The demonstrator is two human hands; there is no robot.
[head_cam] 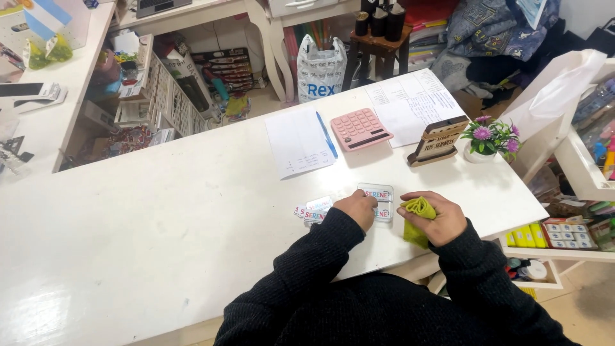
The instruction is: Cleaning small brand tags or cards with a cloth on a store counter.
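Nearest, two black sleeves reaching over the near edge of the white counter. Right hand closed around a bunched yellow-green cloth, cloth spilling out below the palm and hanging just past the counter edge. Left hand curled, fingertips pressed down on a small clear plastic case lying flat on the counter between the two hands; holding nothing, only touching the case's left side. Just left of that hand, a little heap of small printed labels, touching one another, flat on the counter.

Farther back, a white sheet of paper with a blue pen lying along its right edge. Beside the pen, a pink calculator, tilted slightly. Behind and right of it, a larger printed sheet reaching to the far edge. On that sheet's near corner, a small wooden sign standing upright, and just right of it a small pot of purple flowers.

Beyond the counter, a white plastic bag on the floor, a dark wooden stool carrying black bottles, and a pile of denim clothing. Far left, a second white counter with papers. At right, shelves of small yellow and white boxes.
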